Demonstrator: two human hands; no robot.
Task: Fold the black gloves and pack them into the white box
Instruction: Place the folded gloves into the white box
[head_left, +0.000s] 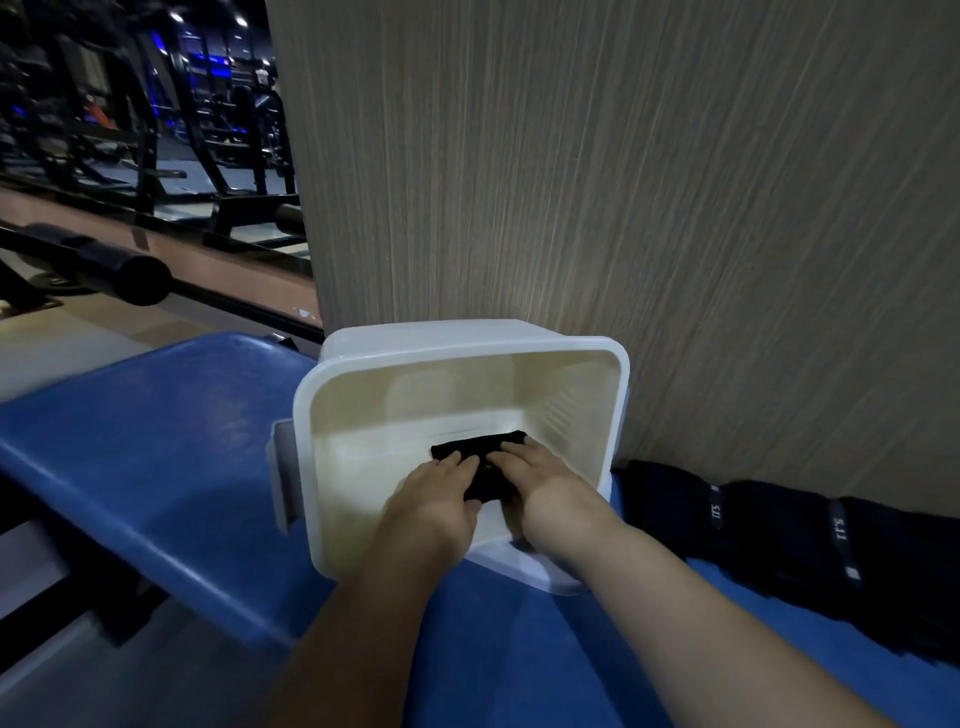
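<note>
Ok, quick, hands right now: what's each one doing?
Left hand: open, fingers laid flat on the folded black glove inside the white box.
Right hand: open, fingers resting on the same glove.

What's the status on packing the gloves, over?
Left hand and right hand both inside white box, laid on folded black glove, grip unclear. More black gloves waiting on blue bench, right of box. Nothing blocking.

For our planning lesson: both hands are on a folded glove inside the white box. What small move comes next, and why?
Probably lift the left hand and right hand off the folded glove: it seems to lie on the white box floor, and more black gloves wait on the blue bench.
</note>
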